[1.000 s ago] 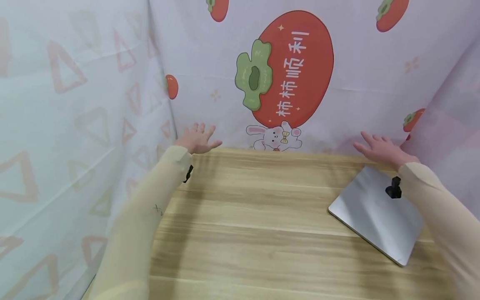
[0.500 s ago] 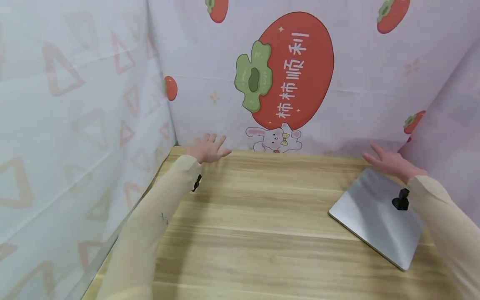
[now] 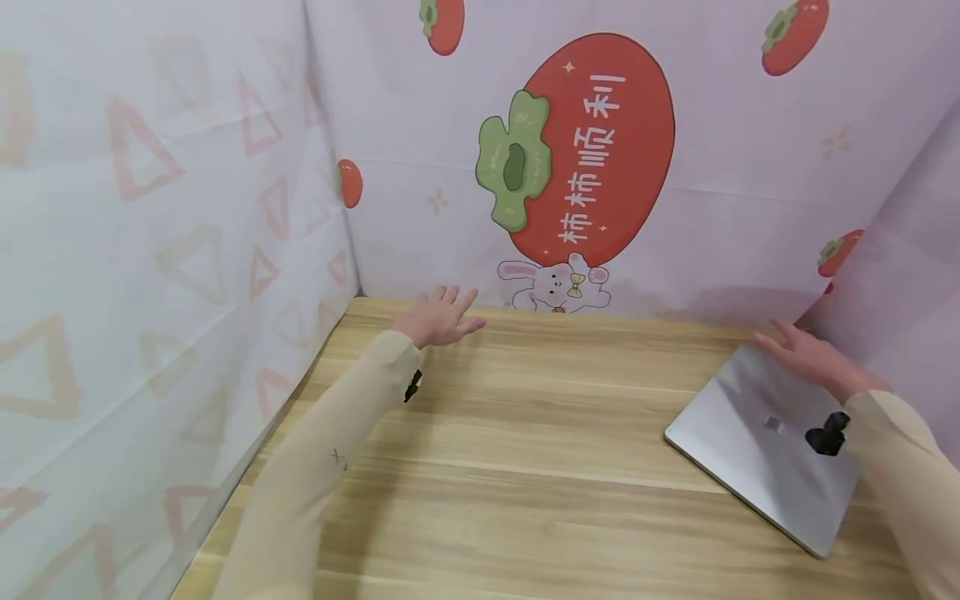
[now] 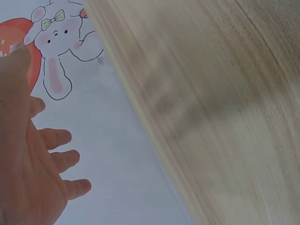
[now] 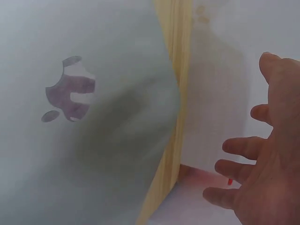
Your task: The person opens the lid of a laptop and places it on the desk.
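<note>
A closed silver laptop lies at an angle on the right of the wooden table. In the right wrist view, a shiny apple-shaped logo marks its lid. Over the laptop's far corner hovers my right hand, fingers extended and holding nothing. My left hand is spread above the table's far left part, also holding nothing. The left wrist view has the left palm at the left side, with its fingers apart from the tabletop.
A printed cloth with a large persimmon and a rabbit hangs behind the table's far edge. Another cloth with triangles closes off the left side. A pinkish cloth stands on the right.
Both hands have come lower and nearer, shifting to the right in the head view. The right hand now hangs over the laptop's far corner. The laptop stays where it was on the table.
</note>
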Motion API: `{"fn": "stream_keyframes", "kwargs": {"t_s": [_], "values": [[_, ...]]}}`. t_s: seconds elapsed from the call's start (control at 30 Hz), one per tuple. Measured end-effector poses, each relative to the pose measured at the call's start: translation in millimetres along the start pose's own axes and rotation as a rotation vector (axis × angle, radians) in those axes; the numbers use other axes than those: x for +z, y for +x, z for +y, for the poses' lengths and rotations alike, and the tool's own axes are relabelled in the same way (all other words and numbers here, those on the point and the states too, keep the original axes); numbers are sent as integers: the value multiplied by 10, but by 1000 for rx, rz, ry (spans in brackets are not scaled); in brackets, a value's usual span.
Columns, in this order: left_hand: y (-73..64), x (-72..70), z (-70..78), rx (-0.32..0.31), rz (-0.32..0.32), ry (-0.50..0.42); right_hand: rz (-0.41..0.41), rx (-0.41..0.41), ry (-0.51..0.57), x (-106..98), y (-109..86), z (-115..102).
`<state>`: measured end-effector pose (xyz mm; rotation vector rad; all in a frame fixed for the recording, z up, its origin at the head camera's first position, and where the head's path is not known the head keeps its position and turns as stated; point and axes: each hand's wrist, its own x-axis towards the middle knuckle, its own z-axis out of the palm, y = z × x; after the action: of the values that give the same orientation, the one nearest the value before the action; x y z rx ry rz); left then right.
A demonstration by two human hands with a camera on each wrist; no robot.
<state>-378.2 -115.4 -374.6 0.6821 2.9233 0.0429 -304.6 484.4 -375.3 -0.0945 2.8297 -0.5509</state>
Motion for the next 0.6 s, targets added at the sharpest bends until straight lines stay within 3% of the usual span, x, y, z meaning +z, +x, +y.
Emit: {"fn": "stream_keyframes", "kwargs": {"t_s": [0.13, 0.43, 0.6], "values": [[5, 68, 27, 8, 6, -3, 25, -4, 46, 89, -7, 85], [48, 177, 169, 104, 34, -58, 20, -8, 127, 239, -10, 286], [91, 219, 294, 134, 81, -105, 32, -3, 77, 257, -30, 394]]}}
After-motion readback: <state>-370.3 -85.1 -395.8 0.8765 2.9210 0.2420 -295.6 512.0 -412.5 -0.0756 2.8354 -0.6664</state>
